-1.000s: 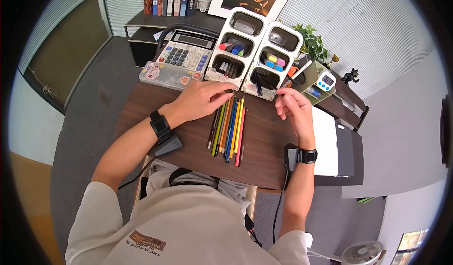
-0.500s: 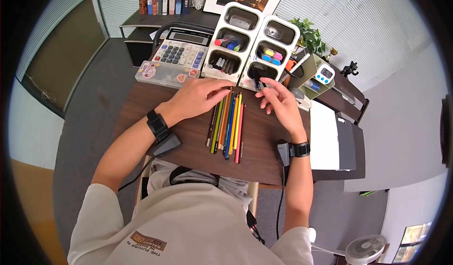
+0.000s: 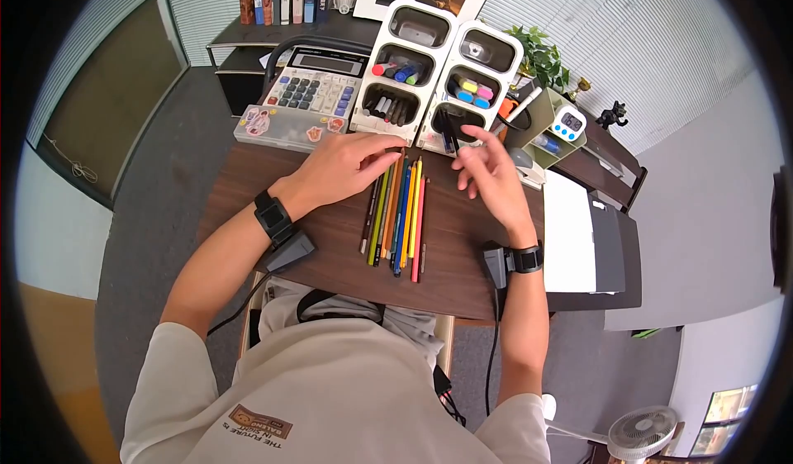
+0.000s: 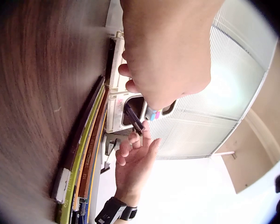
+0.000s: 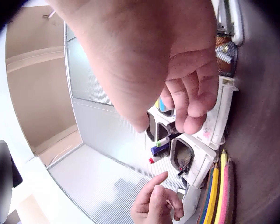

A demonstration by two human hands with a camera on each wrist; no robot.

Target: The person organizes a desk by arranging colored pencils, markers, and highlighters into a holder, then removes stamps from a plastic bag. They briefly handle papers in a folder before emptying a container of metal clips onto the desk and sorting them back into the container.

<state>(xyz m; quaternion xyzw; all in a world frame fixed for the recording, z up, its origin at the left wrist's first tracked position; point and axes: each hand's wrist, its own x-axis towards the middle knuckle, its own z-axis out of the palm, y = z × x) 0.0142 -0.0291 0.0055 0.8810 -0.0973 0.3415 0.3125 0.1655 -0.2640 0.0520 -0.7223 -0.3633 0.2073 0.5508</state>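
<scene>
Colored pencils (image 3: 401,216) lie side by side on the wooden desk (image 3: 330,249). My left hand (image 3: 343,166) is at their far ends, fingers extended and slightly bent, gripping nothing; whether it touches the pencil tips cannot be told. Dark pens (image 3: 448,131) lean out of the nearest compartment of the right white organizer (image 3: 438,140). Beside them is my right hand (image 3: 493,183), thumb and index finger apart, other fingers loosely bent. In the left wrist view, the dark pens (image 4: 133,119) end close to the right fingers; contact is unclear. The right wrist view shows the right hand's loosely bent fingers.
The left organizer (image 3: 360,121) holds markers and pens. Left of it are a calculator (image 3: 310,92) and a stickered clear case (image 3: 285,128). To the right are a stapler-like object (image 3: 529,171), a green holder with a timer (image 3: 569,123), white paper (image 3: 568,233) and a dark folder (image 3: 609,249).
Compared with a second ago, my right hand has moved left, closer to the dark pens. The left hand has stayed by the pencil ends. The head view has shifted slightly.
</scene>
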